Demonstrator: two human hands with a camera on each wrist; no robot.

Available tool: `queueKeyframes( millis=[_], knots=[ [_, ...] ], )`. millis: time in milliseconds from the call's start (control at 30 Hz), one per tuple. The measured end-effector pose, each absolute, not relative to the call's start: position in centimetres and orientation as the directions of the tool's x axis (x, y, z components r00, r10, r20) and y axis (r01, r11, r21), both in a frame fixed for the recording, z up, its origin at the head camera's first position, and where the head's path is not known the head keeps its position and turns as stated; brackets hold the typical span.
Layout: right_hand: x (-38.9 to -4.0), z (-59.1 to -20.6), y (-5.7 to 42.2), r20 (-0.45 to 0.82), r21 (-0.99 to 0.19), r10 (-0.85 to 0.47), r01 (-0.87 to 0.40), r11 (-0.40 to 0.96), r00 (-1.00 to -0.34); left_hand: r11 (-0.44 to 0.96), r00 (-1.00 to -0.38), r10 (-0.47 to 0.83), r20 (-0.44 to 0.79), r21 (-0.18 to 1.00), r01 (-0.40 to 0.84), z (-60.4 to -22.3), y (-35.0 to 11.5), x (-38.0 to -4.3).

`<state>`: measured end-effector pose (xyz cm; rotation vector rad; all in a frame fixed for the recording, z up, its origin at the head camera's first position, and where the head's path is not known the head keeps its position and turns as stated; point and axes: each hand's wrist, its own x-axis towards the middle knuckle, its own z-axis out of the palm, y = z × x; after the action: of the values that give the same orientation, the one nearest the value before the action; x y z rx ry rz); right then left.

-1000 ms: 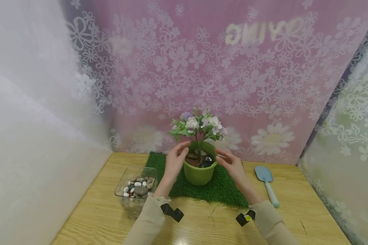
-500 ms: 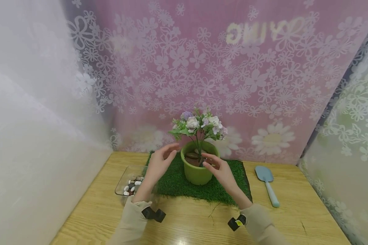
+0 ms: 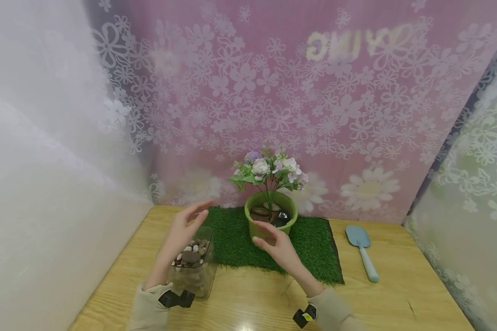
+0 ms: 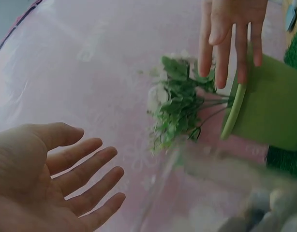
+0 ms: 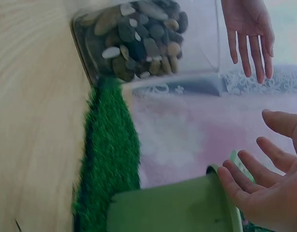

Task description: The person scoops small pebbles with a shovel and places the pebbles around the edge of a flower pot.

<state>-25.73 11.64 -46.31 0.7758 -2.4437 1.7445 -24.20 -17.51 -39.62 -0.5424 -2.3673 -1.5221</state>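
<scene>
In the head view a green flower pot [image 3: 269, 230] stands upright on a mat of artificial grass [image 3: 314, 257]. A bunch of white and purple flowers [image 3: 269, 170] rises from it, with dark and brown stones around the stems. My left hand [image 3: 182, 236] is above a clear container of pebbles [image 3: 205, 278], fingers extended and holding nothing. My right hand [image 3: 279, 248] hovers before the pot's front, its fingers loosely extended and nothing in them. The right wrist view shows the pebbles [image 5: 139, 41] through the container's wall.
A blue hand trowel [image 3: 362, 250] lies on the wooden table [image 3: 248, 299] to the right of the mat. Behind stands a pink flowered curtain [image 3: 273, 92]. Pale sheets close off the left and right sides.
Both hands have moved left and toward me, away from the pot. The left has come from the pot's side to above the pebble container. The pot and flowers have stayed put.
</scene>
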Motion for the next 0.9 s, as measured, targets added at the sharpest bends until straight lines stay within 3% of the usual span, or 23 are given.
queueKeyframes(
  millis=[233, 900],
  knots=[
    [-24.7, -47.5, 9.8, 0.268, -0.892, -0.435, -0.393, 0.225, -0.859, 0.364, -0.883, 0.087, 0.461, 0.810, 0.459, -41.2, -20.2, -23.7],
    [-23.0, -48.8, 5.1, 0.249, -0.874, -0.518, -0.421, 0.243, -0.818, 0.391, -0.916, -0.191, 0.353, 0.883, 0.259, -45.5, -24.5, -20.6]
  ],
)
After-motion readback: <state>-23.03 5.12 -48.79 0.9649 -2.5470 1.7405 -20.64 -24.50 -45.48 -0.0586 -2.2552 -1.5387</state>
